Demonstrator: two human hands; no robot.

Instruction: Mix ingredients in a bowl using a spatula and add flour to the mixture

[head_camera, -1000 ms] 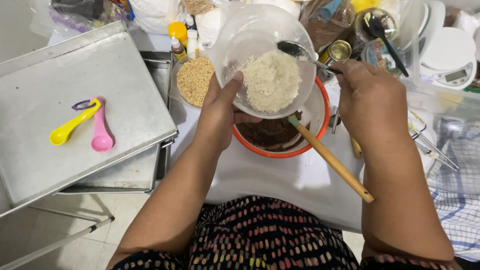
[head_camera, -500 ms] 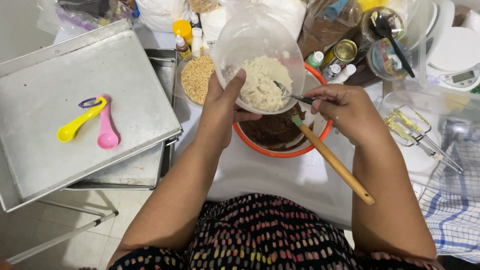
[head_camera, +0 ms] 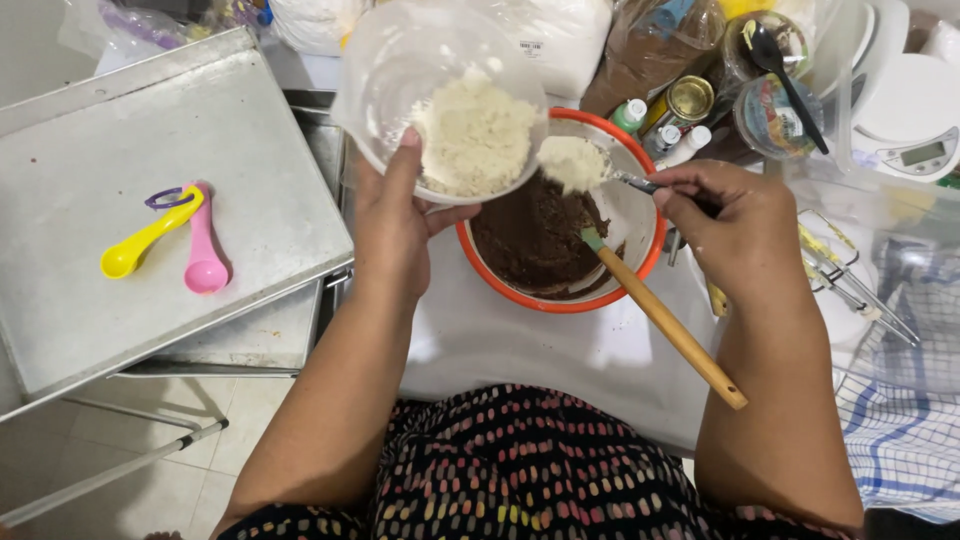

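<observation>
My left hand (head_camera: 398,222) grips a clear plastic bowl (head_camera: 400,70) of pale crumbly powder (head_camera: 475,135), tilted over an orange-rimmed bowl (head_camera: 640,215). My right hand (head_camera: 735,230) holds a metal spoon (head_camera: 625,178) heaped with that powder (head_camera: 573,160) just above the dark brown batter (head_camera: 535,235) in the orange-rimmed bowl. A wooden-handled spatula (head_camera: 665,320) leans in the batter, its handle pointing toward my right forearm.
A large metal baking tray (head_camera: 90,150) at the left carries a yellow measuring spoon (head_camera: 150,237) and a pink one (head_camera: 203,255). Behind the bowls stand small bottles (head_camera: 630,115), a tin (head_camera: 690,98), a jar with a black spoon (head_camera: 775,90) and a white kitchen scale (head_camera: 915,115). A checked cloth (head_camera: 900,420) lies right.
The spoon has scooped powder out of the clear bowl and moved right, over the batter. The clear bowl has shifted left, uncovering more of the orange-rimmed bowl.
</observation>
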